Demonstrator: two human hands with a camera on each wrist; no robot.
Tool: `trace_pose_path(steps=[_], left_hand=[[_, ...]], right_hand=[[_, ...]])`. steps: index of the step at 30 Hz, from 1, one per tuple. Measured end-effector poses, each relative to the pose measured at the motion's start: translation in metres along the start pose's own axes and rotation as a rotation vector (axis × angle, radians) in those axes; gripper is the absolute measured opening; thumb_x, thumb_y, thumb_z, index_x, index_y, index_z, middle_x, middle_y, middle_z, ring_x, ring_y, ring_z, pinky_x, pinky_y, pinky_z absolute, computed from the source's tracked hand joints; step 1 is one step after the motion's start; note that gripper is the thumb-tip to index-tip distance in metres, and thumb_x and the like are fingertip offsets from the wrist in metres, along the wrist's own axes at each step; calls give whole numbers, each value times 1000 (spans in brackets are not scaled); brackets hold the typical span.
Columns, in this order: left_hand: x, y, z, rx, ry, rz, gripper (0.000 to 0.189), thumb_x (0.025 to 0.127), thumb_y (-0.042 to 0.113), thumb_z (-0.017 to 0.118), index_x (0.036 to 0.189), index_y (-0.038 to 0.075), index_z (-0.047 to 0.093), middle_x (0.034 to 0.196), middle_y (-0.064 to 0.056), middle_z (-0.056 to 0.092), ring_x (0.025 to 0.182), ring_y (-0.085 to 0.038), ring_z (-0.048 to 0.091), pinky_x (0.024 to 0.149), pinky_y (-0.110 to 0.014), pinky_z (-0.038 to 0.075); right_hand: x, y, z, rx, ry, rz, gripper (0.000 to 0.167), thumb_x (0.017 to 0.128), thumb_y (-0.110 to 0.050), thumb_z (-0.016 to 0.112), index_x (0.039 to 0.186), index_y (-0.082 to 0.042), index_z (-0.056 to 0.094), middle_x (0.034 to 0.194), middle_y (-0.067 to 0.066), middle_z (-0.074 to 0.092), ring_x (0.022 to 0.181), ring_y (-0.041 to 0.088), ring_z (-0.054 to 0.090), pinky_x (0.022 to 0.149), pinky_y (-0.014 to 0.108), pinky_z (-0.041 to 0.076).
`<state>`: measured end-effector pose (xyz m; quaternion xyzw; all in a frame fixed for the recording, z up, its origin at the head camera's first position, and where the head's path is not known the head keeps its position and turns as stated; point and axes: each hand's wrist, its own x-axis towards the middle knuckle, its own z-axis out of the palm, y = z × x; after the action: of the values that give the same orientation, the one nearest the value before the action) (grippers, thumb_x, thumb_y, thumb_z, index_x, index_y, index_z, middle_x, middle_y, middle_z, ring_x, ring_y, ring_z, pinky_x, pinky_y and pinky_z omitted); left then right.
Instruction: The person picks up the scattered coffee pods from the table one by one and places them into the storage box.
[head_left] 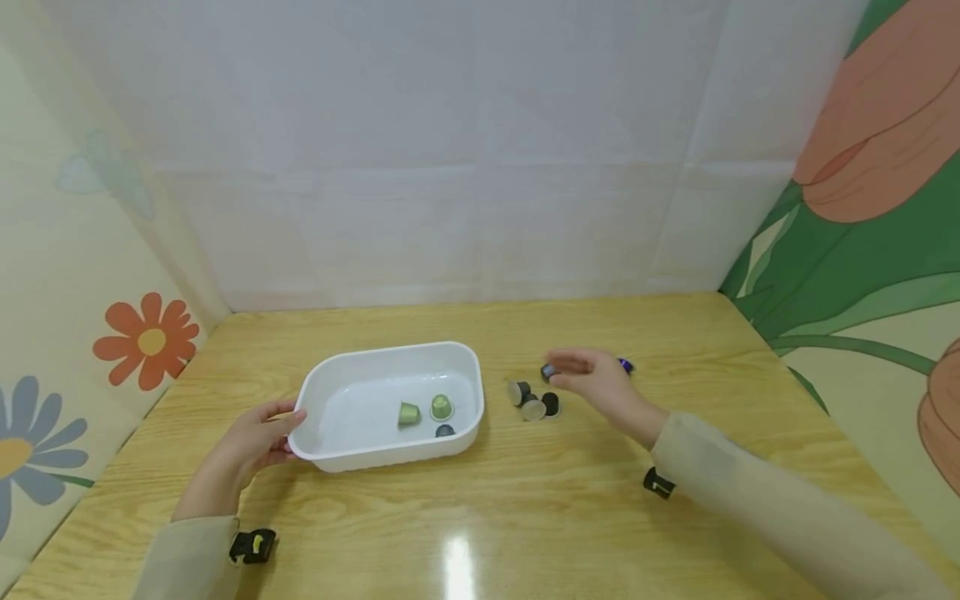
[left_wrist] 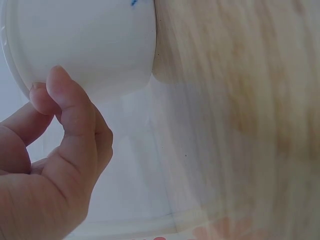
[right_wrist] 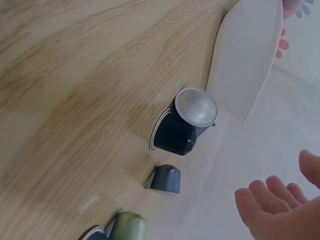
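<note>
My left hand (head_left: 253, 435) pinches the left rim of a white tray (head_left: 322, 454) between thumb and fingers; the left wrist view shows this grip close up. Inside the tray lie two green coffee capsules, one on its side (head_left: 408, 413) and one with its narrow end up (head_left: 441, 407), plus a dark grey capsule (head_left: 445, 431). Over the table to the right, my right hand (head_left: 600, 385) hovers with loosely bent fingers, holding nothing. Beside it are several dark capsules (head_left: 551, 404), clustered together, and a blue-grey capsule (head_left: 549, 372), partly covered by the fingers.
A purple-blue capsule (head_left: 626, 366) lies behind the right hand. The right wrist view also shows a green capsule (right_wrist: 129, 227) at its lower edge. The wooden table (head_left: 555, 517) meets a white cloth backdrop (head_left: 480, 233), with flower-patterned cloths at both sides.
</note>
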<state>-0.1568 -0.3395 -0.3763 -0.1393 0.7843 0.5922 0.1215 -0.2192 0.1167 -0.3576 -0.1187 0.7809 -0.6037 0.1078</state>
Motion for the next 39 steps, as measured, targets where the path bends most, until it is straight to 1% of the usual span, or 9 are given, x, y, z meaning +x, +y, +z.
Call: trace_pose_path(steps=[3, 7, 14, 19, 24, 27, 31, 35, 39], left_hand=[[-1, 1, 0, 10, -5, -1, 61, 101, 24, 53, 140, -15, 26, 78, -1, 61, 67, -13, 59, 63, -27, 55], [-1, 2, 0, 2, -5, -1, 58, 102, 21, 52, 139, -16, 26, 77, 0, 61, 66, -12, 59, 62, -27, 55], [-1, 3, 1, 16, 4, -3, 57, 103, 20, 49, 141, -15, 24, 77, 1, 60, 66, -11, 59, 62, -26, 54], [-1, 2, 3, 17, 3, 0, 56, 103, 19, 48, 140, -15, 25, 78, 0, 60, 67, -12, 59, 63, -26, 54], [-2, 2, 2, 20, -1, 1, 56, 103, 20, 48, 141, -15, 24, 79, 0, 59, 68, -12, 59, 64, -27, 55], [-2, 2, 1, 20, -1, 3, 56, 103, 20, 48, 141, -15, 25, 79, 0, 60, 68, -12, 59, 64, -27, 55], [-1, 2, 1, 21, -1, 3, 57, 103, 21, 48, 141, -14, 25, 81, -1, 60, 69, -13, 59, 65, -28, 55], [-1, 2, 1, 27, 3, 1, 57, 103, 21, 48, 141, -14, 25, 82, -1, 60, 70, -13, 59, 65, -28, 55], [-1, 2, 1, 19, 2, 2, 56, 103, 21, 48, 141, -14, 25, 81, 0, 60, 69, -13, 59, 65, -28, 55]], right_hand=[[-1, 4, -6, -23, 29, -8, 44, 93, -3, 63, 135, 3, 51, 135, 21, 53, 124, 37, 50, 101, 42, 43], [-2, 9, -14, -53, 52, -20, 46, 93, -4, 64, 136, 4, 50, 136, 21, 52, 126, 38, 49, 102, 44, 42], [-8, 10, -27, -69, 60, -14, 49, 95, -5, 61, 139, 5, 45, 141, 22, 47, 128, 40, 45, 104, 45, 40], [-11, 9, -37, -104, 81, 1, 51, 95, -10, 63, 141, 4, 44, 143, 22, 45, 131, 37, 43, 107, 46, 36], [-13, 13, -46, -103, 98, 17, 52, 95, -7, 62, 142, 3, 42, 144, 22, 43, 132, 38, 41, 107, 47, 35], [-14, 15, -50, -90, 106, 26, 52, 95, -6, 60, 142, 4, 41, 145, 22, 42, 133, 38, 39, 109, 48, 32], [-16, 15, -55, -85, 127, 30, 52, 95, -6, 60, 142, 5, 40, 146, 23, 40, 135, 38, 37, 110, 49, 30], [-18, 14, -58, -92, 146, 24, 54, 95, -8, 62, 143, 6, 39, 146, 23, 38, 136, 37, 36, 111, 47, 29], [-18, 16, -62, -78, 157, 7, 53, 96, -4, 59, 143, 8, 37, 147, 23, 36, 138, 37, 32, 111, 46, 28]])
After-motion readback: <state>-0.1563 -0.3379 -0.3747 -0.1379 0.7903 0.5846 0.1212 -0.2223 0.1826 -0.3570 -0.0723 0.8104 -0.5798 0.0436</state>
